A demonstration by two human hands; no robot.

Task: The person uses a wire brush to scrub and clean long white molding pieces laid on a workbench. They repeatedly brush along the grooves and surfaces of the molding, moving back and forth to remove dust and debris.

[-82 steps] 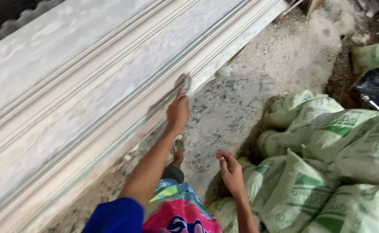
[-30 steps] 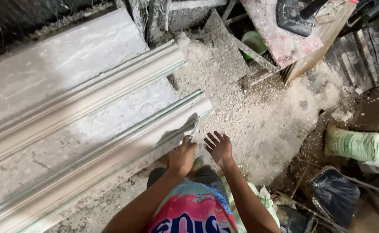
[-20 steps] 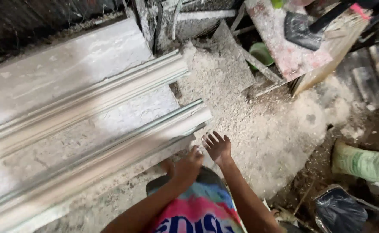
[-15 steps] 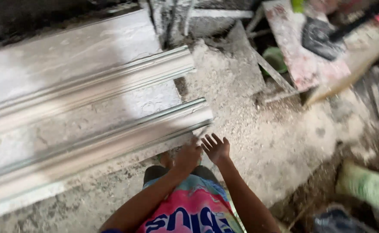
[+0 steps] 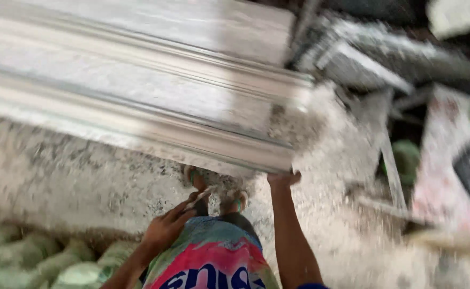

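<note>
**A:** Plaster, by the look of it: a long white cornice moulding (image 5: 154,120) lies across the dusty ground (image 5: 85,171). Hands first?

**B:** The right hand (image 5: 283,179) is up against the underside of the moulding's near end corner. Its fingers are hidden by the edge and by blur, so I cannot tell whether it grips or only presses. The left hand (image 5: 165,229) is away from the moulding, low by the knee, with its fingers curled round a thin pale tool (image 5: 202,196).

**A:** Surroundings?

**B:** Sandalled feet (image 5: 193,176) stand just under the moulding's end, with bright patterned shorts (image 5: 208,262) below them in the view. Green and white sacks (image 5: 37,262) are at lower left. Boards and rubble (image 5: 363,64) are beyond the moulding's end, badly smeared.

**A:** Judgement on handling?

**B:** A piece this long and thin probably cracks easily. The palm should go flat beneath the end rather than pinching the corner, and the end should stay level without twisting. The tool's tip is best pointed away from the moulded face, and the toes kept clear of the edge.

**A:** Against half a second ago?

**B:** Then the right hand was spread open in the air just beside the end, and now it touches the underside. The left hand was at the moulding's edge and has since drawn back. The view has swung as well, so the sacks now show.
</note>
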